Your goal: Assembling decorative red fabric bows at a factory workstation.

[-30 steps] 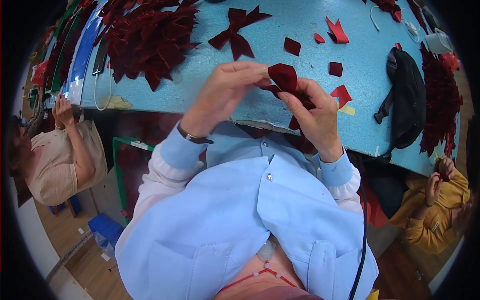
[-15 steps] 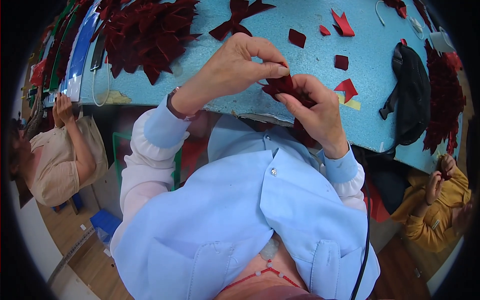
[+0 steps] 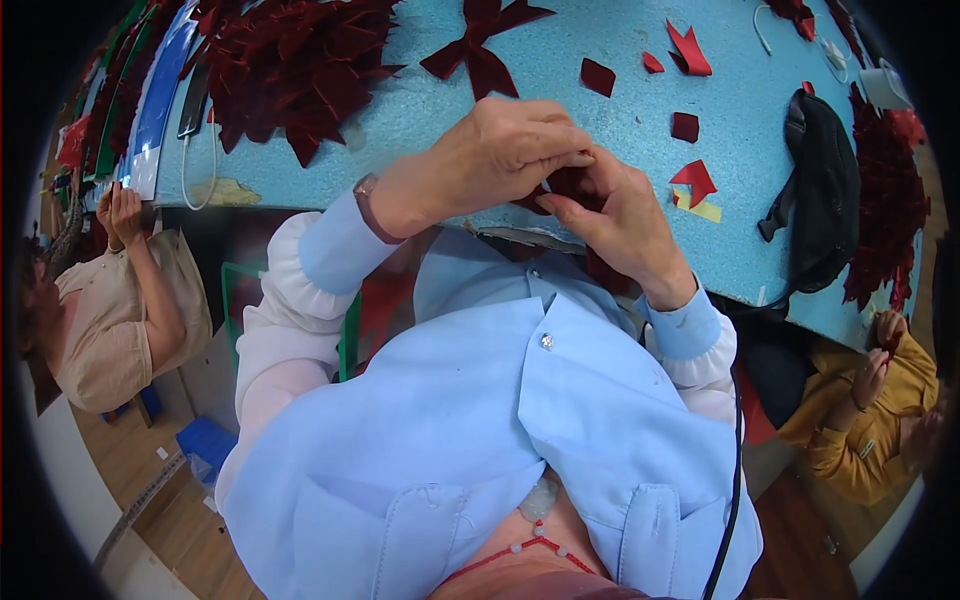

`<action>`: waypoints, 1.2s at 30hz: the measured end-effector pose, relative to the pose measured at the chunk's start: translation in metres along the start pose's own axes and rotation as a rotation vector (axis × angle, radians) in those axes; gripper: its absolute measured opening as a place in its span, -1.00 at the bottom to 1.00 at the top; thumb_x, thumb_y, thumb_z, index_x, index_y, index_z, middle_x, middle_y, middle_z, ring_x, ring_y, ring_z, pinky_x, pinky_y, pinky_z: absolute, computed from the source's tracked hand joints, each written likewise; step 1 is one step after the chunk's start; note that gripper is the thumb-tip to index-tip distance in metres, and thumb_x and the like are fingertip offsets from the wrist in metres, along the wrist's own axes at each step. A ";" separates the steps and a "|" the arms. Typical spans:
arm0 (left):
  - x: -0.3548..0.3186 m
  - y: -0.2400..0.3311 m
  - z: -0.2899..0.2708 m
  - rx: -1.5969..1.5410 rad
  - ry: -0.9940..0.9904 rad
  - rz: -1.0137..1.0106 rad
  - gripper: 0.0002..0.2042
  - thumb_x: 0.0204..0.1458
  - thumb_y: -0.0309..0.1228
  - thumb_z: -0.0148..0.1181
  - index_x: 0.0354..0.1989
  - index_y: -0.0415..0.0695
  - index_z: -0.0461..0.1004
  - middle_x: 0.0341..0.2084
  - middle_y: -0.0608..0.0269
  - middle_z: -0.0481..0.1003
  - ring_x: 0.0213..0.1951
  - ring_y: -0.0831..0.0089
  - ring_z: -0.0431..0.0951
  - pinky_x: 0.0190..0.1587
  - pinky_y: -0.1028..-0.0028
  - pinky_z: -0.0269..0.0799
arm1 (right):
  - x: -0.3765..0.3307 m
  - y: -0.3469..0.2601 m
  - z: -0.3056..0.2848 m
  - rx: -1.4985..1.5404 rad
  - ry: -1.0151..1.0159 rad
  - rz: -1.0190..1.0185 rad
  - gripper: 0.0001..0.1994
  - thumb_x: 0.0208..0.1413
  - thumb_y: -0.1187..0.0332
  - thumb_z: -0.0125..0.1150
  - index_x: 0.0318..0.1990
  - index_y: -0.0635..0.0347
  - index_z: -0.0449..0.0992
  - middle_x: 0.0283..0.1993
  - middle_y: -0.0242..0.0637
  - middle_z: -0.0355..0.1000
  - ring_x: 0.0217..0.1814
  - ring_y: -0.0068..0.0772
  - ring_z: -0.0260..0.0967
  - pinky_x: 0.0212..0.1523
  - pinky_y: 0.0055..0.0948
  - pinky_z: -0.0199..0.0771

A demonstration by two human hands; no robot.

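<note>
Just over the table's near edge, my two hands meet around a dark red velvet ribbon (image 3: 572,183), mostly covered by fingers. My left hand (image 3: 500,160) is closed in a pinch, its fingertips at the ribbon's upper part. With thumb and bent fingers, my right hand (image 3: 630,220) grips the same ribbon from the right side. A finished dark red velvet bow (image 3: 484,42) lies on the table beyond my left hand. Farther left spreads a large pile of dark red velvet bows (image 3: 300,70).
Red scraps (image 3: 690,50) and a yellow slip (image 3: 705,209) lie on the blue table (image 3: 430,120). A black waist bag (image 3: 828,190) sits at right, before another velvet pile (image 3: 885,210). Co-workers sit at left (image 3: 130,310) and right (image 3: 870,430). A phone (image 3: 194,105) with white cable lies left.
My left hand has come down and to the right, closer against my right hand. Less of the ribbon shows between them now. My right hand has barely shifted.
</note>
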State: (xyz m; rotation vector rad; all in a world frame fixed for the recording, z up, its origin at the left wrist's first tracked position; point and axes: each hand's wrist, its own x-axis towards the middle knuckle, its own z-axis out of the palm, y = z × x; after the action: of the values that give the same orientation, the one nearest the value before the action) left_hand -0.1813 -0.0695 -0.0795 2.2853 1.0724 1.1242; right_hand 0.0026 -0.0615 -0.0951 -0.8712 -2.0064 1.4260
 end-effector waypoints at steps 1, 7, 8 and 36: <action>-0.003 -0.001 -0.001 0.048 -0.011 0.007 -0.90 -0.05 -0.49 0.21 -0.35 -0.22 0.54 -0.50 0.27 0.51 -0.50 0.55 0.50 -0.47 0.63 0.40 | 0.001 0.001 0.001 -0.038 -0.003 -0.015 -0.67 -0.10 0.48 0.30 -0.17 0.36 0.37 -0.49 -0.39 0.40 -0.47 -0.75 0.26 -0.45 -0.71 0.26; -0.004 0.004 -0.012 -0.324 0.020 -0.426 -0.87 -0.02 -0.47 0.19 -0.29 -0.21 0.53 -0.53 0.33 0.51 -0.50 0.59 0.50 -0.48 0.62 0.39 | -0.002 -0.022 -0.004 0.160 0.014 0.120 -0.73 -0.09 0.47 0.30 -0.22 0.34 0.40 -0.50 -0.42 0.39 -0.48 -0.76 0.26 -0.48 -0.75 0.22; -0.002 0.007 -0.014 -0.466 0.062 -0.551 -0.85 -0.03 -0.46 0.21 -0.29 -0.21 0.52 -0.53 0.32 0.52 -0.50 0.60 0.50 -0.48 0.61 0.40 | -0.003 -0.021 -0.005 0.184 0.024 0.142 -0.74 -0.08 0.47 0.30 -0.23 0.33 0.40 -0.50 -0.43 0.39 -0.48 -0.76 0.26 -0.49 -0.76 0.21; -0.039 0.024 0.006 -0.869 0.302 -0.845 -0.84 -0.03 -0.41 0.24 -0.42 -0.28 0.54 -0.59 0.38 0.48 -0.53 0.73 0.37 -0.51 0.69 0.26 | -0.015 -0.009 0.028 0.167 0.427 -0.025 -0.89 0.12 0.45 0.10 -0.30 0.33 0.42 -0.49 -0.50 0.34 -0.46 -0.79 0.17 -0.46 -0.77 0.16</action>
State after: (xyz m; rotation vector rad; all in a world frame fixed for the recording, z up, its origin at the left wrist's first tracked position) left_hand -0.1802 -0.1151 -0.0883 0.8748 1.1529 1.2106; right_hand -0.0093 -0.0923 -0.0960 -0.9765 -1.5535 1.2466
